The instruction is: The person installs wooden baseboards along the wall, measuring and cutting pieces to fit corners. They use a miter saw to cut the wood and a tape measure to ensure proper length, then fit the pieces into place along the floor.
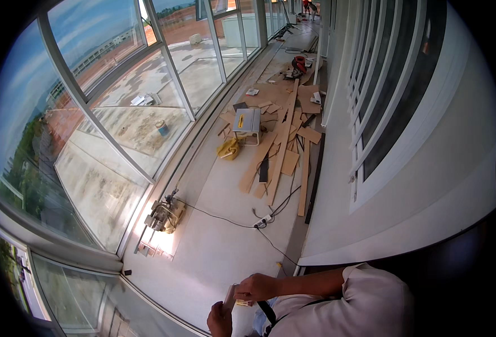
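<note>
At the bottom of the view, my left hand [220, 321] is closed around the lower end of a small flat greyish-brown piece [229, 297]. What kind of piece it is, I cannot make out. My right hand [256, 287] has its fingers bent against the upper end of the same piece. Just under the right hand shows a small yellowish item [243, 303], possibly lying against my clothing; the hand partly hides it. My right forearm comes in from the right below a pale sleeve.
A machine [166, 215] stands at the left by the glass wall. Its cable runs to a power strip [263, 221]. Ahead lie wooden boards [284, 143], a small grey-topped table [247, 120], a yellow bag [228, 149] and a red-black machine [299, 64]. People stand far off.
</note>
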The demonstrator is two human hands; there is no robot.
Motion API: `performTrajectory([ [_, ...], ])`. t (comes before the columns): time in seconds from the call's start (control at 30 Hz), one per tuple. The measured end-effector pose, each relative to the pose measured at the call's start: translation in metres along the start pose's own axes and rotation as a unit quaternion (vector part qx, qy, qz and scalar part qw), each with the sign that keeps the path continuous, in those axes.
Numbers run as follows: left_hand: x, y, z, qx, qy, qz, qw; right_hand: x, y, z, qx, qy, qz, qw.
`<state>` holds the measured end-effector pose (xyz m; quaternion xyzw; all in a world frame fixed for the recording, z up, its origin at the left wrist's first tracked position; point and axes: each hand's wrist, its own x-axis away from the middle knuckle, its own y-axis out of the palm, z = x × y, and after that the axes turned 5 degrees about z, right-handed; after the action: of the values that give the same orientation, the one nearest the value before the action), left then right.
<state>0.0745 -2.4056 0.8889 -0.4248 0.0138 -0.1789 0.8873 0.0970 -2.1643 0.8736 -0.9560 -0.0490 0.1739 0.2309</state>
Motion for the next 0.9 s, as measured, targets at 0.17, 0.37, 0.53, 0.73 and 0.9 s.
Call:
performTrajectory([
  [0.17,-0.127,-0.008,0.01,-0.009,0.143,-0.038,0.989,-0.096,-0.054,0.017,0.191,-0.077,0.059,0.977],
  [0.37,-0.258,-0.017,0.026,0.026,0.266,-0.177,0.947,-0.144,-0.063,0.083,0.237,0.054,-0.067,0.968],
  [0.53,-0.398,-0.015,0.034,0.01,0.356,-0.279,0.892,-0.206,-0.063,0.141,0.232,0.159,-0.068,0.957],
  [0.73,-0.598,-0.134,0.132,0.071,0.36,-0.1,0.925,-0.232,-0.094,0.251,0.197,0.399,0.139,0.885],
  [0.9,-0.73,-0.254,0.295,0.205,0.596,0.108,0.769,-0.092,-0.075,0.302,0.095,0.715,0.332,0.608],
])
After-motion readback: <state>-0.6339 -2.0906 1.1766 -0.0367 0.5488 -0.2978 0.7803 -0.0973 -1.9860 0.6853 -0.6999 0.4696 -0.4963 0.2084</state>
